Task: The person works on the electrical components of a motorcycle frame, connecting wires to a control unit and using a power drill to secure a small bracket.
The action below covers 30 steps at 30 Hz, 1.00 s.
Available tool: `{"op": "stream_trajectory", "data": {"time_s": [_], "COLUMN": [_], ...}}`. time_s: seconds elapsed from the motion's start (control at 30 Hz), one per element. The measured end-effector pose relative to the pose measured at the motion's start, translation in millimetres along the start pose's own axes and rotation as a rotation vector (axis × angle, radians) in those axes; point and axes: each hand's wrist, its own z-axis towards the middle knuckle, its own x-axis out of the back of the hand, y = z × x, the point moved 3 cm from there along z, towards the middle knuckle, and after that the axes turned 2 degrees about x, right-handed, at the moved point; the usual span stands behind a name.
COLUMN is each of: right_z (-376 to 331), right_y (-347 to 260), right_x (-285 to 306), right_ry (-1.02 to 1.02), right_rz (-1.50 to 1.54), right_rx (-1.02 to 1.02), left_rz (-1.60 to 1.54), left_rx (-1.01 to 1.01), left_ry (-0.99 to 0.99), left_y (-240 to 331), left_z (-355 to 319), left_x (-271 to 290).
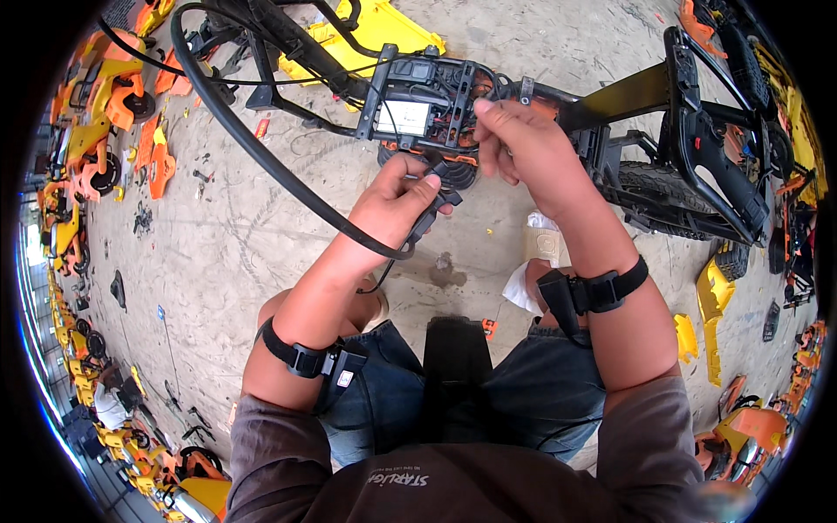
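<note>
A stripped-down two-wheeler frame point(366, 118), dark metal, lies across the floor in front of me, its battery bay showing wires and a white label plate point(403, 117). My left hand point(397, 196) is closed around a black cable connector point(446, 179), just below that bay. My right hand point(523, 144) is at the bay's right end, thumb and fingers curled together; whatever they pinch, if anything, is too small to make out. A thick black tube point(261, 157) loops from the upper left down to my left wrist. Thin black cables point(253, 81) run across the frame.
Yellow panels point(384, 30) lie behind the frame. To the right are a knobby tyre point(654, 196) and a black tubular rack point(697, 105). Orange and yellow vehicle parts point(109, 105) line both sides. A yellow strip point(715, 305) and small scraps are scattered on the concrete floor point(235, 227).
</note>
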Motion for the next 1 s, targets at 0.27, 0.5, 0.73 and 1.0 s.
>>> {"op": "stream_trajectory", "data": {"time_s": [0.27,0.5,0.73,1.0], "right_z": [6,10,5,6], "right_y": [21,26,23,22], "right_x": [-14,-12,-12,-14], "right_ry": [-0.066,-0.11,-0.151,-0.155], "right_rz": [-0.294,-0.327,-0.407,-0.13], "right_rx": [0.183,0.215,0.186,0.155], "left_rz": [-0.034,0.017,0.002,0.005], "left_rx": [0.021,-0.019,0.016,0.027], "left_ry": [-0.009,0.012,-0.001,-0.003], "left_y": [-2,5,2,-3], "left_z": [-1,-4,-3,-5], "left_x": [-1,-1,1,-7]}}
